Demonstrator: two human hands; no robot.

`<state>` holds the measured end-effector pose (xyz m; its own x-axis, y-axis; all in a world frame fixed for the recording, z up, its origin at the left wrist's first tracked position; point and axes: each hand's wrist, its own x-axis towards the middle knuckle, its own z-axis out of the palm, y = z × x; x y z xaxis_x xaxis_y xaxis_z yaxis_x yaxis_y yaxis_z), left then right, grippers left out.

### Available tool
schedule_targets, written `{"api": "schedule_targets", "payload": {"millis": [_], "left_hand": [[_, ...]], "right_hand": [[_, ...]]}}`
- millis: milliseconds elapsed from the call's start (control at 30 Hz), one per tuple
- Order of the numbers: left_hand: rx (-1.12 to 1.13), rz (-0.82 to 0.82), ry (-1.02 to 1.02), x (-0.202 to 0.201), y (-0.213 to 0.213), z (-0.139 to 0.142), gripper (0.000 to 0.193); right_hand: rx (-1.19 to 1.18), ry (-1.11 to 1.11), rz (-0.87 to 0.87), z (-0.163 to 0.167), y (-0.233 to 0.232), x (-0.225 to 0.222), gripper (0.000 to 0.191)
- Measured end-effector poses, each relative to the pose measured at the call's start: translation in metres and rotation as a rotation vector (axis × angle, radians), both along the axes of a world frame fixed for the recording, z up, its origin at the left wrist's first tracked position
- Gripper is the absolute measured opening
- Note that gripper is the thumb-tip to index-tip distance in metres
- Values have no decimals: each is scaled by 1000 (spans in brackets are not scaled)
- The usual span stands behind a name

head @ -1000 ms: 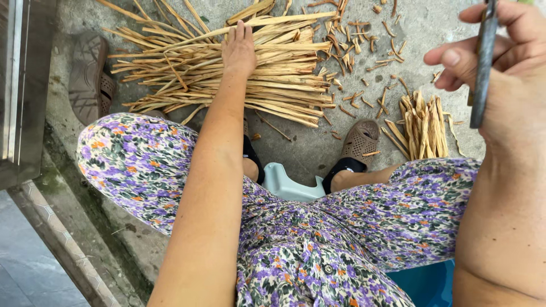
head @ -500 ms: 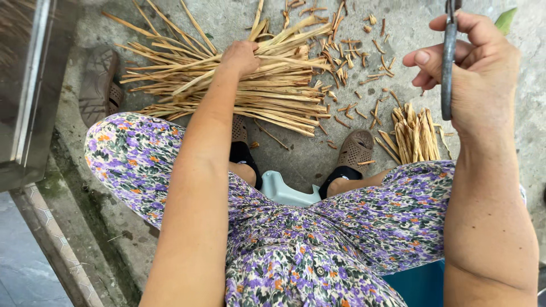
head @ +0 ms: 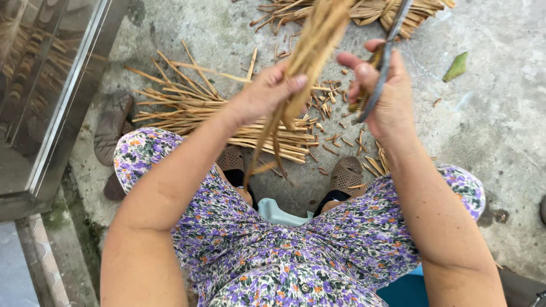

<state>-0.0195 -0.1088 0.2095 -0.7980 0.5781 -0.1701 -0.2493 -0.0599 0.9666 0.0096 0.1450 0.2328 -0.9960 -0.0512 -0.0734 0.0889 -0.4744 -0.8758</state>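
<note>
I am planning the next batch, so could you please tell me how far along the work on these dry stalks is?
Done: short cut bits lie scattered on the concrete, and a trimmed bundle lies at the top. In hand: the left hand holds up a stalk, and the right hand holds a metal blade beside it. Left: a large pile of long stalks lies on the ground by the feet.

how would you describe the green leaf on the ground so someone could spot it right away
Start from the grey concrete floor and look to the upper right, past the right hand holding a metal blade. The leaf lies there alone, flat on bare concrete. It is the only green thing; everything else scattered about is tan, dry sticks.
</note>
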Motion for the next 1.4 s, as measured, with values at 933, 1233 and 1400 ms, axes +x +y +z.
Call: {"api": "schedule_targets", "payload": {"millis": [933,1233,1400], "left_hand": [[164,-223,-320,58,38,-48,42],[202,-210,261,48,26,-30,78],[277,-180,-51,36,33,-10,63]], "right_hand": [[-50,207,-59,29,-11,10,62],[268,209,29,6,-19,21,69],[229,138,209,8,-30,22,72]]}}
